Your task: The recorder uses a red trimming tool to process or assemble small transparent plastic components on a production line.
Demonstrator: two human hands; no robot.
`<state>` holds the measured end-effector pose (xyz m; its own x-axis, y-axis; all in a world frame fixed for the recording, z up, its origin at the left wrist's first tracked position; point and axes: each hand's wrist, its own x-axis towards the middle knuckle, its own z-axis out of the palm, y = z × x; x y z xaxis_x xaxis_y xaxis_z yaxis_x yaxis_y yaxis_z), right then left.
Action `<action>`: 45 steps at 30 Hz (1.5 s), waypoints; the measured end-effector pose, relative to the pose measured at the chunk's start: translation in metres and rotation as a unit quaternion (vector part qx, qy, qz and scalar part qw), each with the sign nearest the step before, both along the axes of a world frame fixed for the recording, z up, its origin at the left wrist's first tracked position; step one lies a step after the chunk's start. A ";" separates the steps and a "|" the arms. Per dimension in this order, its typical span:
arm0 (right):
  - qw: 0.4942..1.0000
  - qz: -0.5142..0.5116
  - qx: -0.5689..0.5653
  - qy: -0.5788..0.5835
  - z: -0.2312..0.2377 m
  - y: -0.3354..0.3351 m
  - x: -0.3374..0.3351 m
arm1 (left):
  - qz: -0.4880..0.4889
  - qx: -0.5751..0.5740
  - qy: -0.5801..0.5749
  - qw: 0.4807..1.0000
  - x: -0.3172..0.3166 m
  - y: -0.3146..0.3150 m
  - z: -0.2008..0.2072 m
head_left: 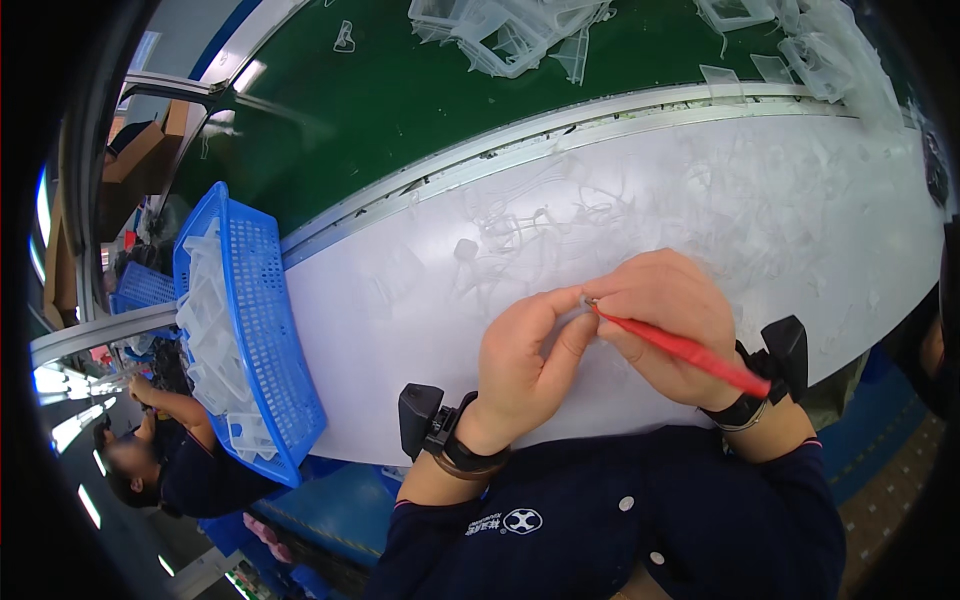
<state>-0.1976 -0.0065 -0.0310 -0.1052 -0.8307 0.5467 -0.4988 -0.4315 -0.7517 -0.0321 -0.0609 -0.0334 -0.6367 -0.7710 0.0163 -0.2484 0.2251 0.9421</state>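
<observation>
Over the white worktop (pixel 350 370), the left hand (pixel 525 350) pinched a small translucent plastic piece (pixel 583 308), seemingly light, slick and best held by its edge, beside the red-handled tool (pixel 692 351) the right hand (pixel 672 305) gripped.

Wears a dark navy short-sleeved shirt (pixel 575 500) with pale round buttons (pixel 627 504). Bears a white rounded emblem (pixel 522 520) on the left chest, with white lettering (pixel 486 524) just left of it. Has thin reddish sleeve trim (pixel 810 443). Carries a black left wrist strap (pixel 465 452) and a black right wrist strap (pixel 738 411), each with an angular black block (pixel 420 413). Adds a brownish band (pixel 478 471) at left, a thin pale bracelet (pixel 748 424) at right.
</observation>
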 end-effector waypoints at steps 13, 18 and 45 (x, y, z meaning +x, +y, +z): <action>0.976 -0.172 0.062 -0.120 -0.002 -0.002 -0.033 | 0.020 0.316 0.210 0.925 0.006 -0.007 0.018; 0.792 0.127 0.283 -0.526 0.001 0.005 -0.029 | 0.046 0.432 0.291 0.852 0.008 -0.014 0.016; 0.816 0.198 0.230 -0.491 0.006 0.012 -0.014 | -0.035 0.157 0.222 0.962 0.002 -0.001 0.009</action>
<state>-0.2118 0.0054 -0.0255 0.0215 -0.9996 -0.0205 0.5522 0.0289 -0.8332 -0.0301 -0.0623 -0.0241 -0.6710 -0.7381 0.0705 0.1984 -0.0871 0.9762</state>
